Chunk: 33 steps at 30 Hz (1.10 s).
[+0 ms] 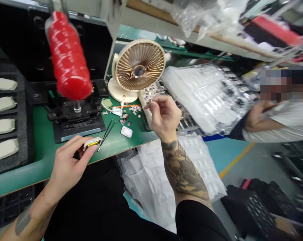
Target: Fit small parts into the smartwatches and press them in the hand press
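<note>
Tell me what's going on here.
A person's left hand grips a small white piece with a yellow strip, just above tweezers lying on a green bench. Their right hand is raised, fingers pinched; anything held is too small to tell. A white case lies near a fan. A co-worker stands at right.
</note>
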Available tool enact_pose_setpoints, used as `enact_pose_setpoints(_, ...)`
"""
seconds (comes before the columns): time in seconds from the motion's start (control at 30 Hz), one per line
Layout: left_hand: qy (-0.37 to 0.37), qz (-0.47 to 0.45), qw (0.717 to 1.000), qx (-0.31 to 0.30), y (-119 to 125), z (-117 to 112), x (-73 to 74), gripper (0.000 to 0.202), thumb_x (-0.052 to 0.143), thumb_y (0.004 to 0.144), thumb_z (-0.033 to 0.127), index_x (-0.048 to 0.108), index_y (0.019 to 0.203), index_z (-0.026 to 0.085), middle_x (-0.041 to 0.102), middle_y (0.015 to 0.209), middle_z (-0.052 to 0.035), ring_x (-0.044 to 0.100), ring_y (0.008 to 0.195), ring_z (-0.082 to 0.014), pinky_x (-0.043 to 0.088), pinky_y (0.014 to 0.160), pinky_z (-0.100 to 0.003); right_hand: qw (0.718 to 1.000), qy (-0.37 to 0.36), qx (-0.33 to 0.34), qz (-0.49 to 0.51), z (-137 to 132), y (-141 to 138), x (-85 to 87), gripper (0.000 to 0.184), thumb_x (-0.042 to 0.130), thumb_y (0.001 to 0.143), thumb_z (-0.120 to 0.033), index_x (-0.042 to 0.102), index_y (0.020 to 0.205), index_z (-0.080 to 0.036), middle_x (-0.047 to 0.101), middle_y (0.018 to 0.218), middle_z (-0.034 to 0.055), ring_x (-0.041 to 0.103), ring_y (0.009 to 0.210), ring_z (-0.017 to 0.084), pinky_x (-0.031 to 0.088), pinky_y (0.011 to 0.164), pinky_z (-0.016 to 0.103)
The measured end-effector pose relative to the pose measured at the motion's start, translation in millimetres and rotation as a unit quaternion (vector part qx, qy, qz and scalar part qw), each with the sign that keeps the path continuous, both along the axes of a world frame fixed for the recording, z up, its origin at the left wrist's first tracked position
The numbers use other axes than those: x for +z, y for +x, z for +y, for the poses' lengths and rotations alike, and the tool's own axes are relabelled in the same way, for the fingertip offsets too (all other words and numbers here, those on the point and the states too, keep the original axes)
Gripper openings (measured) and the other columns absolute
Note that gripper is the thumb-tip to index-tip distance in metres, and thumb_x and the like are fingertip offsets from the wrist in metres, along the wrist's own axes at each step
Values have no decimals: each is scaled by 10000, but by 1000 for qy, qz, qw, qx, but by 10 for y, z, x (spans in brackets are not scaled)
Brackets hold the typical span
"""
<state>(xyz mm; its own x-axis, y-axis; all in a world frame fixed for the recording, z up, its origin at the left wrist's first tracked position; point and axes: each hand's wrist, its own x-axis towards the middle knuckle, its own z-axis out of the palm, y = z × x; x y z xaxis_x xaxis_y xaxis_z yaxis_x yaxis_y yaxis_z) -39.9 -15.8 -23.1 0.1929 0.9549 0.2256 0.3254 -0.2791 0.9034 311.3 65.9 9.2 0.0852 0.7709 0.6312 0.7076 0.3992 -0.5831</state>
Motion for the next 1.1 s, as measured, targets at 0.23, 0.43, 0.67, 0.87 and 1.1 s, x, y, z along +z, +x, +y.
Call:
enact_pose_setpoints(0.23, 31, 9, 999, -19, 7, 39, 47, 103, 770, 1116, 268, 834, 1197, 271, 735, 973, 4, 596, 775, -127, 476, 721, -298, 948, -34, 316, 8, -470, -1224, 99, 78, 705, 1115, -185, 750, 1141, -244, 778, 1108, 64, 773, 1051, 208, 654, 912, 394)
enact_pose_setpoints(0.43, 46, 9, 999, -24, 44, 22, 57, 108, 771, 1112, 234, 816, 1210, 239, 673, 943, 6, 561, 768, -127, 458, 717, -300, 943, -47, 315, -101, -409, -1218, 131, 92, 683, 1111, -146, 724, 1100, -228, 798, 1066, 50, 733, 990, 213, 573, 891, 423)
enact_pose_setpoints(0.67, -16, -35, 999, -16, 19, 37, 77, 225, 719, 1144, 314, 725, 945, 209, 583, 815, 28, 509, 725, -130, 408, 678, -311, 938, -20, 326, -115, -509, -1260, 11, 397, 811, 1082, -397, 706, 1418, -214, 804, 1276, 129, 797, 1151, 259, 676, 950, 421)
enact_pose_setpoints(0.87, -40, -57, 997, -43, -67, 41, 76, 274, 716, 1138, 332, 711, 897, 202, 628, 823, 5, 522, 741, -143, 412, 682, -326, 932, 100, 282, -206, -565, -1387, -164, 437, 800, 1074, -282, 663, 1471, -163, 836, 1151, 133, 805, 1017, 281, 659, 843, 440)
enact_pose_setpoints(1.1, -36, -102, 994, 16, -45, 30, 58, 100, 775, 1106, 304, 824, 1080, 221, 780, 886, -13, 701, 748, -146, 558, 714, -304, 954, 26, 251, -160, -621, -1144, -121, 633, 839, 1052, -390, 601, 1620, -247, 795, 1407, 155, 793, 1293, 317, 682, 1029, 479)
